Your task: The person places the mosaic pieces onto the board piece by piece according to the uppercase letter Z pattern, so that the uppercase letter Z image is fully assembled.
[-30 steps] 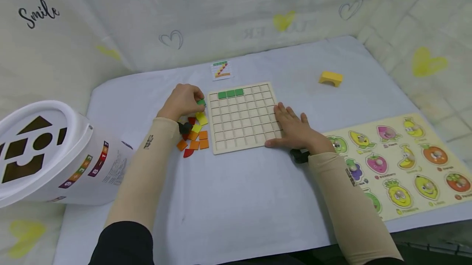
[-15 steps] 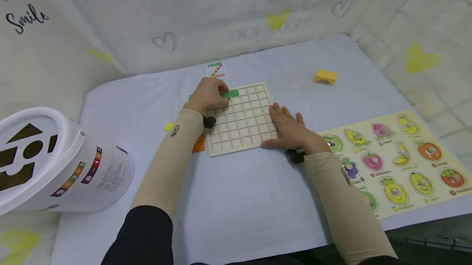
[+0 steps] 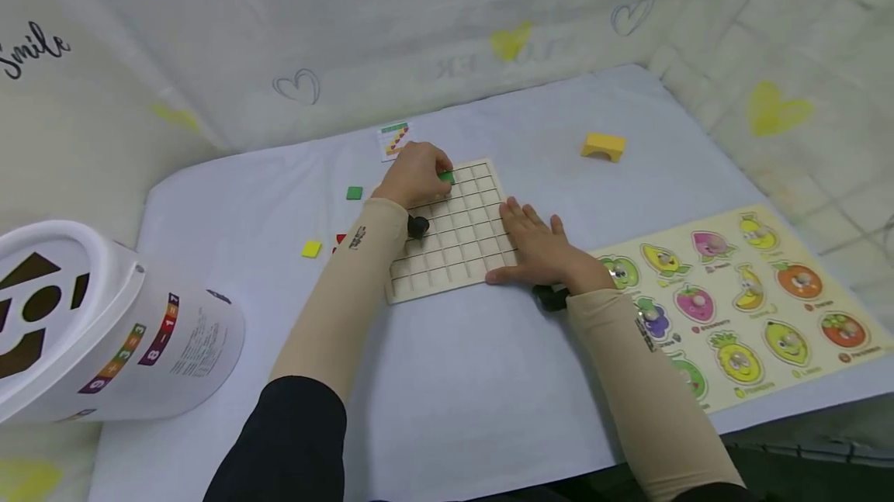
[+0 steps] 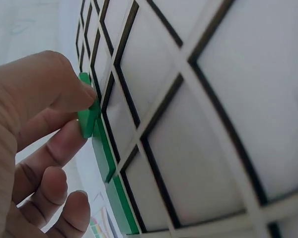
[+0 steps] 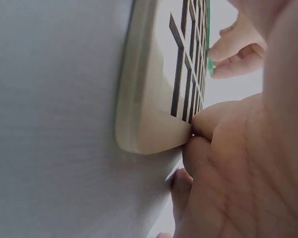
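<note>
My left hand (image 3: 417,174) pinches a green square tile (image 4: 89,116) between thumb and fingertip, over the top row of the wooden grid board (image 3: 464,242). In the left wrist view that tile is tilted against the grid, and another green tile (image 4: 121,208) lies in a cell near the board's edge. The fingers of my right hand (image 3: 541,250) are spread and straight, touching the board's right edge. A loose green tile (image 3: 354,192) lies left of the board, with a yellow tile (image 3: 311,249) and a partly hidden red piece (image 3: 340,239) nearer me.
Behind the board is a small pattern card (image 3: 395,139). A yellow arch block (image 3: 604,146) stands at the back right. The fruit puzzle board (image 3: 729,277) covers the right front. On the left is a white bucket (image 3: 181,386) with shaped holes in its lid.
My left hand has carried a green tile from the loose pieces rightward along the board's top row. My right hand stays at the board's edge. The head view has shifted slightly.
</note>
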### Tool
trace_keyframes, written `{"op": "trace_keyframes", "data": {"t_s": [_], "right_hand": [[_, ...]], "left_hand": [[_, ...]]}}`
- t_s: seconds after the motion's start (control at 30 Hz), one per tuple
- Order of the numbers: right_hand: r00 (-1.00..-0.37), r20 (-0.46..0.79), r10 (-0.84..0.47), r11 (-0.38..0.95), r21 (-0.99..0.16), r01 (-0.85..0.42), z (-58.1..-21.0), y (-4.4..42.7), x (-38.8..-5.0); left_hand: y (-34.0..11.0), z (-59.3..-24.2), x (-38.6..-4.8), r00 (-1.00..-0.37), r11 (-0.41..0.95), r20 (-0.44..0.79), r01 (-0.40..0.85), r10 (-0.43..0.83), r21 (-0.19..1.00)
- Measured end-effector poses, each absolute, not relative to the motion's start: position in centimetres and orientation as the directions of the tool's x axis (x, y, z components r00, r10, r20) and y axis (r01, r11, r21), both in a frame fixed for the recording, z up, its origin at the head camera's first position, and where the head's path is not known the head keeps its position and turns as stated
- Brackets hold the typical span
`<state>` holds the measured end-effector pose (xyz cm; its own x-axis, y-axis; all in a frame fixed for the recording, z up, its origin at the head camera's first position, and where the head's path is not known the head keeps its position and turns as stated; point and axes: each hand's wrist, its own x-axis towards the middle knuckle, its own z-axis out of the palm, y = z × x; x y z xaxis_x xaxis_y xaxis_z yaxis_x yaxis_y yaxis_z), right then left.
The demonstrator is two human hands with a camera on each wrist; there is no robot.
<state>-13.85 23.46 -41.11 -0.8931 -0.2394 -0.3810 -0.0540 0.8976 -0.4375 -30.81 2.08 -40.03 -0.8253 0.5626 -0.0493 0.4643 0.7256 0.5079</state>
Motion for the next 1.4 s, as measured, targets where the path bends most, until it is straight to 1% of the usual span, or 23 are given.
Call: {"op": "trace_keyframes", "data": {"t_s": [0.23, 0.4, 0.6, 0.73, 0.9, 1.07, 1.23, 1.4], "right_hand": [[-0.892, -0.381, -0.244, 0.9, -0.432, -0.062, -41.1, 23.3, -13.9], [-0.892, -0.386, -0.237, 0.902, -0.427, -0.055, -41.1, 23.4, -13.9], [-0.885, -0.395, -0.246, 0.903, -0.425, -0.061, -41.2, 23.7, -14.1], [-0.884, -0.405, -0.236, 0.905, -0.422, -0.048, -40.9, 24.7, -13.8], [-0.886, -0.405, -0.227, 0.895, -0.445, -0.026, -40.8, 26.2, -13.4], [-0.882, -0.41, -0.232, 0.893, -0.448, -0.027, -40.8, 26.4, -13.4], [-0.879, -0.412, -0.241, 0.892, -0.45, -0.034, -40.9, 26.5, -13.6], [-0.877, -0.404, -0.259, 0.889, -0.455, -0.053, -41.1, 26.4, -14.1]], "left_hand": [[2.5, -40.2, -30.9, -0.819, 0.728, -0.065, 0.467, 0.571, 0.502], [2.8, -40.0, -30.8, -0.811, 0.734, -0.067, 0.487, 0.582, 0.473], [1.6, -39.7, -30.6, -0.81, 0.751, -0.097, 0.482, 0.578, 0.452], [0.2, -39.6, -30.9, -0.825, 0.764, -0.078, 0.478, 0.56, 0.433], [-2.2, -39.8, -31.3, -0.869, 0.816, -0.091, 0.415, 0.487, 0.402], [-5.0, -40.6, -31.5, -0.912, 0.875, -0.137, 0.315, 0.386, 0.367], [-6.4, -40.9, -31.4, -0.921, 0.884, -0.159, 0.276, 0.355, 0.378], [-7.4, -40.2, -31.0, -0.926, 0.899, -0.184, 0.25, 0.331, 0.36]]}}
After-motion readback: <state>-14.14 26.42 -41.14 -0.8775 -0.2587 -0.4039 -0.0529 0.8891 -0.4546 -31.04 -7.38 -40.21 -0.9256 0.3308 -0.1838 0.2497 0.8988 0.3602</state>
